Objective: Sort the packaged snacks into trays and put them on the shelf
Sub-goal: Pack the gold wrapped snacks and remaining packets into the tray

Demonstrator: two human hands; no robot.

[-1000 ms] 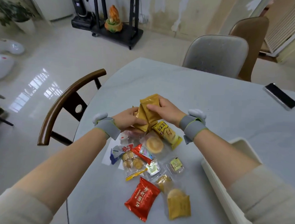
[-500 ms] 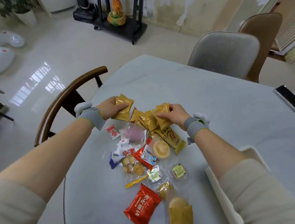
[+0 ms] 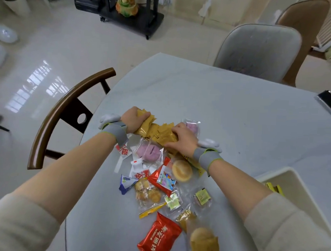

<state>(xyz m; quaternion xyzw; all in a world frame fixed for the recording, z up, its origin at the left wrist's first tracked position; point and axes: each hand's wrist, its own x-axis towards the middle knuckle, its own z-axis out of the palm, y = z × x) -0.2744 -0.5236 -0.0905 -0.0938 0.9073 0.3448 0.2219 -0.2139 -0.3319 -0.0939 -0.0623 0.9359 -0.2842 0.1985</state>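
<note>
Several gold snack packets [image 3: 156,131] lie bunched at the far end of a snack pile on the grey table [image 3: 227,113]. My left hand [image 3: 133,117] grips the left end of the bunch, fingers curled round it. My right hand [image 3: 181,138] grips the right end. Nearer me lie a pink cake in clear wrap [image 3: 148,152], a round yellow cake [image 3: 181,170], a red packet [image 3: 159,236] and several small sweets. A white tray [image 3: 291,186] stands at the right, with yellow packets inside.
A wooden chair [image 3: 66,109] stands at the table's left edge and a grey chair [image 3: 259,49] at the far side. A black phone [image 3: 330,104] lies at the right edge. A black shelf unit [image 3: 135,17] stands on the floor beyond.
My hands, each holding gold packets apart, have come together and gathered the gold packets into one bunch held between them. The view has shifted slightly closer.
</note>
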